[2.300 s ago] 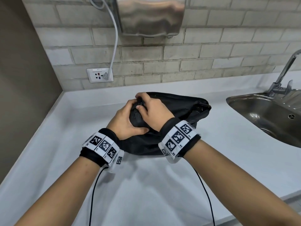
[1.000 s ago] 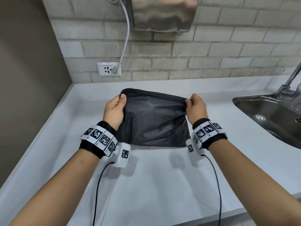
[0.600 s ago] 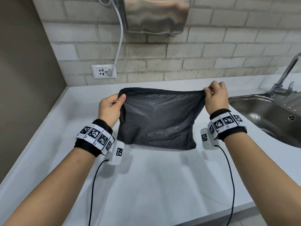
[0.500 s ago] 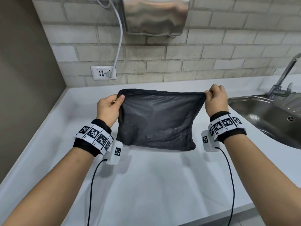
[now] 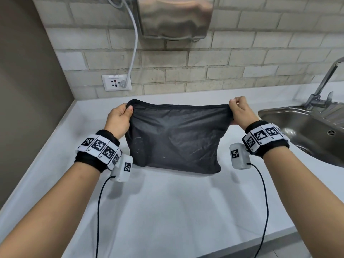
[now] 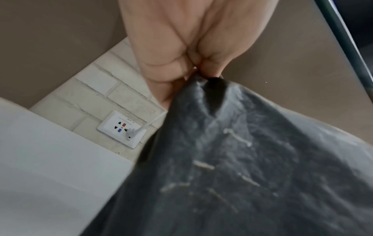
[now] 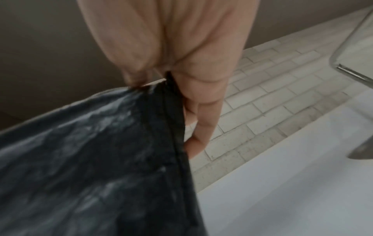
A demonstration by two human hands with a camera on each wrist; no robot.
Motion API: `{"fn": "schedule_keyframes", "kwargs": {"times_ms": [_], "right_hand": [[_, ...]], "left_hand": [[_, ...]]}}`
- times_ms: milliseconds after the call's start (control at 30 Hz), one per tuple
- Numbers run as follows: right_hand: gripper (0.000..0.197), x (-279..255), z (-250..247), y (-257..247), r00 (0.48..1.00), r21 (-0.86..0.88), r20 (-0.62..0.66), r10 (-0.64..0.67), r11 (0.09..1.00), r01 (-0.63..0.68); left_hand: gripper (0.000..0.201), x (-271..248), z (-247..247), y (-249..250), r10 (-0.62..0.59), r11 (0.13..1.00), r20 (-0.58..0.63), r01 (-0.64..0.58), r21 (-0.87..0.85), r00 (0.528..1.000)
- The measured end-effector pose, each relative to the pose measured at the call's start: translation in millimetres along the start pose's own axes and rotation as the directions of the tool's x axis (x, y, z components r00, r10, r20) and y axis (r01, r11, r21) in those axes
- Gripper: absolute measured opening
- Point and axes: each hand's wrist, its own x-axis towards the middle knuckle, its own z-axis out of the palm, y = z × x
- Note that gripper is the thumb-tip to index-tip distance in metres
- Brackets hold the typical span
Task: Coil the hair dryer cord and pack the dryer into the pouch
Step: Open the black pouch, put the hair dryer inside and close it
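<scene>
A moment ago both hands were bunched on the pouch [image 5: 175, 140] at frame centre; now it is stretched flat above the desk [image 5: 167, 211], apparently zipped, so packing looks nearly done. The left hand [image 5: 118, 118] pinches the upper left corner; the right hand [image 5: 240, 112] pinches the upper right. Each grip is clenched on fabric.

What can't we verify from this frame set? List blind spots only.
- Hair dryer and cord: not visible in any view; the opaque black pouch hides whatever is inside.
- Zipper fully closed or not: head view, both ends are covered by the left hand and right hand.
- Right wrist view: motion blur smears the pouch fabric.
- Faucet: top cut off by the head view's right edge.
</scene>
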Motion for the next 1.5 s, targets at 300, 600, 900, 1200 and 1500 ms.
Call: {"fn": "schedule_keyframes", "kwargs": {"times_ms": [300,600,900,1200,1500], "right_hand": [[0.052,4,0,7,0.976,0.016,0.053,-0.211,0.977,0.211],[0.045,-4,8,22,0.988,-0.323,0.018,-0.150,0.935,0.148],[0.023,-7,9,36,0.987,-0.359,-0.034,-0.158,0.924,0.135],[0.042,-7,49,47,0.968,0.096,-0.249,0.026,0.995,-0.003],[0.032,8,42,22,1.000,-0.121,0.013,0.023,0.992,-0.021]], "left_hand": [[0.011,-11,1,11,-0.173,0.922,0.154,0.215,-0.323,0.973],[0.047,-24,-8,-9,0.133,0.940,0.147,-0.078,-0.331,0.980],[0.061,-26,-7,-16,0.123,0.980,0.037,-0.116,-0.164,0.992],[0.059,-35,-11,-9,0.191,0.981,0.167,-0.181,-0.072,0.967],[0.039,-28,-20,-14,0.094,0.989,0.094,-0.103,0.105,0.991]]}}
